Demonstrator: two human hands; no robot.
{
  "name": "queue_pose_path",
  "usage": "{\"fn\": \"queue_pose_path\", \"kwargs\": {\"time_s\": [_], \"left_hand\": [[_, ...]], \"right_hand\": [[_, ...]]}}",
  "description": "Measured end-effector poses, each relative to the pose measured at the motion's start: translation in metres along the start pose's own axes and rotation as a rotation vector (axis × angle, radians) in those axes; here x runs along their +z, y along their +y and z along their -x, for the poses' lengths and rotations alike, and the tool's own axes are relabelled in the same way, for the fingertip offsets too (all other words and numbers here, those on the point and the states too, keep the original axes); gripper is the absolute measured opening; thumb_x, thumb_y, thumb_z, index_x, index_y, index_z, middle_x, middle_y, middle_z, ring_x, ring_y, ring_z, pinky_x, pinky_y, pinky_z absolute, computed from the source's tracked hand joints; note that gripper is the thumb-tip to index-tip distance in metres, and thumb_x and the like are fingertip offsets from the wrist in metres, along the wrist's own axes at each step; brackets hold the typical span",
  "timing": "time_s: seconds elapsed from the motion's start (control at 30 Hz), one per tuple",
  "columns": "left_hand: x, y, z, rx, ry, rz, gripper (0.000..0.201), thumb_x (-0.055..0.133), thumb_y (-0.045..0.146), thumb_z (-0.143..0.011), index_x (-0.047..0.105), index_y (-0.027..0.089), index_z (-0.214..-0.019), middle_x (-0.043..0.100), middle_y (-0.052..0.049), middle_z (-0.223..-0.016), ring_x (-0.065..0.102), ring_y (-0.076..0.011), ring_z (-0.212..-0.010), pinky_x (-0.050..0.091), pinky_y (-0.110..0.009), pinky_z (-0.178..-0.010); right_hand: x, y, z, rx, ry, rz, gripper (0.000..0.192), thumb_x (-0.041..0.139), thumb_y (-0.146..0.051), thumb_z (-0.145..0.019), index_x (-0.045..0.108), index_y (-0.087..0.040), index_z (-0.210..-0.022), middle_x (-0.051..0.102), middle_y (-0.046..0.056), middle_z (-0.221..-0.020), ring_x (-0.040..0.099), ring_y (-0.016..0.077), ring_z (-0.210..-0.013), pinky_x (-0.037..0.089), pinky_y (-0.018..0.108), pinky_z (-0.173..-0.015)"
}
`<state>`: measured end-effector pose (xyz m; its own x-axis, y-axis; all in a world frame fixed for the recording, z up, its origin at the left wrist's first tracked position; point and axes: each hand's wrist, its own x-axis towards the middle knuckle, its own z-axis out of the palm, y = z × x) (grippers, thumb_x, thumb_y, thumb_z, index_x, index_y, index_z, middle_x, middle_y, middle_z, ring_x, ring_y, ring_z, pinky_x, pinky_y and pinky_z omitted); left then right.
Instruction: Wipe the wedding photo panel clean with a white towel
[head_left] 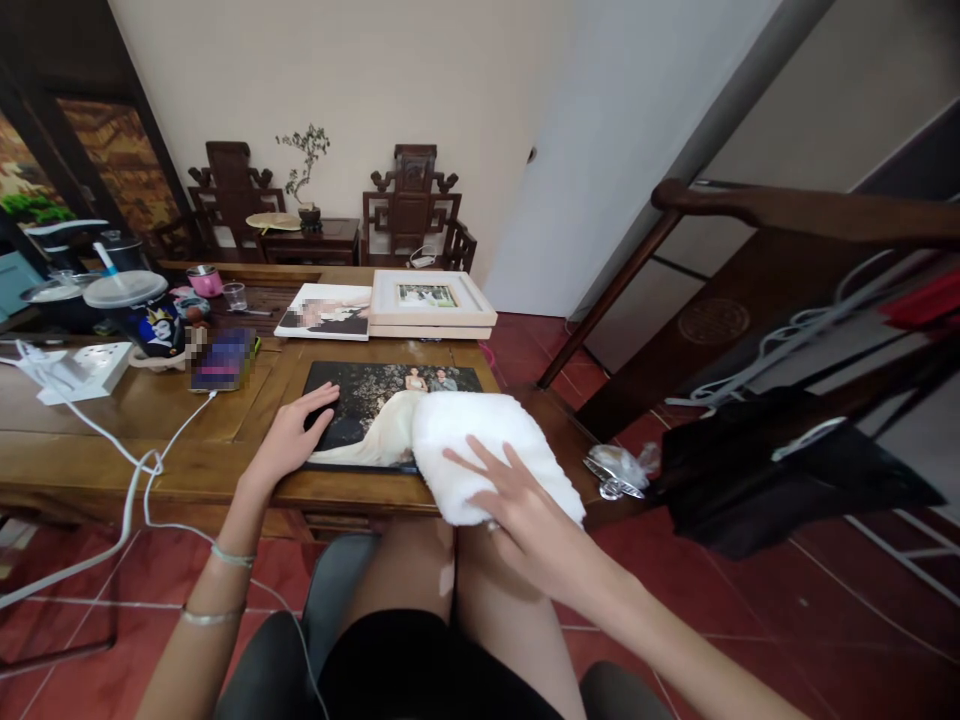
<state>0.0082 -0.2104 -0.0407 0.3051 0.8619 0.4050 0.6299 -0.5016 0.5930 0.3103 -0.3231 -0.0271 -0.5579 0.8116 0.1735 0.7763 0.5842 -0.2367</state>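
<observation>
Your right hand [525, 510] lies flat and open on the white cloth [487, 450], fingers spread, pressing it down rather than clenching it; your left hand [292, 440] is open too, palm down on the near left corner of the dark photo print [382, 420], pinning it. That print lies flat on the near edge of the wooden table [112, 440], right in front of your knees, with the cloth covering its right end. To wipe well, I'd keep the left palm firm so the print doesn't slide, and run the cloth in even passes with light pressure. Counts: 1 cloth, 1 print under your hands, 2 more pictures farther back, an unframed print [326, 312] and a pale framed photo [431, 298] side by side. 1 phone [221, 362] on a white cable, 2 carved chairs [411, 205] at the wall.
</observation>
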Motion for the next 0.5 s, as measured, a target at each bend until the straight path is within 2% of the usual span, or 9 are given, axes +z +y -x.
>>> {"fn": "queue_pose_path", "kwargs": {"time_s": [0.1, 0.2, 0.37, 0.5], "left_hand": [[0.0, -0.001, 0.0, 0.005, 0.005, 0.002, 0.039, 0.048, 0.036, -0.089, 0.062, 0.015, -0.118, 0.057, -0.009, -0.129, 0.048, -0.0219, -0.125, 0.033, -0.04, -0.11], [0.0, -0.001, 0.0, 0.009, 0.004, -0.001, 0.039, 0.047, 0.035, -0.089, 0.062, 0.014, -0.118, 0.057, -0.009, -0.129, 0.048, -0.0211, -0.125, 0.033, -0.039, -0.11], [0.0, -0.001, 0.0, 0.005, 0.007, -0.005, 0.039, 0.047, 0.035, -0.089, 0.062, 0.013, -0.118, 0.058, -0.01, -0.129, 0.049, -0.021, -0.125, 0.033, -0.039, -0.109], [-0.001, 0.0, 0.0, -0.001, 0.003, 0.006, 0.041, 0.048, 0.038, -0.088, 0.062, 0.014, -0.117, 0.058, -0.011, -0.128, 0.049, -0.0222, -0.125, 0.033, -0.04, -0.109]], "right_hand": [[-0.004, 0.001, 0.002, -0.025, -0.009, -0.009, 0.047, 0.035, 0.006, -0.054, 0.065, -0.016, -0.084, 0.038, 0.003, -0.146, 0.015, 0.0275, -0.141, 0.016, 0.059, -0.112], [-0.005, 0.013, -0.015, -0.024, -0.016, 0.0, 0.048, 0.036, 0.005, -0.059, 0.065, -0.015, -0.091, 0.04, 0.005, -0.145, 0.019, 0.0275, -0.14, 0.018, 0.058, -0.111], [-0.001, 0.045, -0.071, 0.068, 0.003, 0.059, 0.048, 0.038, 0.002, -0.067, 0.063, -0.013, -0.106, 0.041, 0.011, -0.144, 0.024, 0.0306, -0.138, 0.021, 0.057, -0.109], [0.0, 0.066, -0.118, 0.184, 0.021, 0.103, 0.049, 0.039, -0.001, -0.073, 0.059, -0.012, -0.116, 0.051, 0.019, -0.132, 0.027, 0.0307, -0.137, 0.025, 0.057, -0.105]]}}
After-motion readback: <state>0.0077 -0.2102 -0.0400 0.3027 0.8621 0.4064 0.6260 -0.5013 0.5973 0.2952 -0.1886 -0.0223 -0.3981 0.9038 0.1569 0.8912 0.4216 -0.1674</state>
